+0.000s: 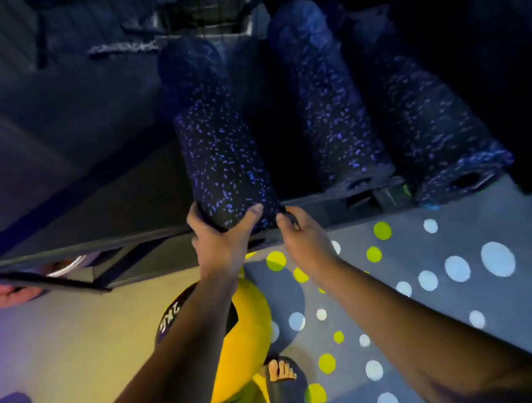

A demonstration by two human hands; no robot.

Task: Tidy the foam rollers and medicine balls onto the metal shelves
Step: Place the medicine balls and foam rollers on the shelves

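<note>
Hands of a person are reaching forward to a dark metal shelf [91, 243] in a dim room lit blue. Left hand [220, 239] is wrapping its fingers and thumb around the near end of a black foam roller speckled with purple [218, 146], which is lying lengthwise on the shelf, its end at the front edge. Right hand [303, 240] is hovering just beside that end with fingers loosely curled; whether it is touching the roller is hard to tell. Two more speckled foam rollers [329, 105] [433, 128] are lying alongside to the right, their far ends fading into darkness. Below the forearms, a yellow and black medicine ball marked 2KG [241, 325] is sitting on the spotted floor [475, 273], partly hidden by the left arm, next to a sandalled foot [285, 388].
</note>
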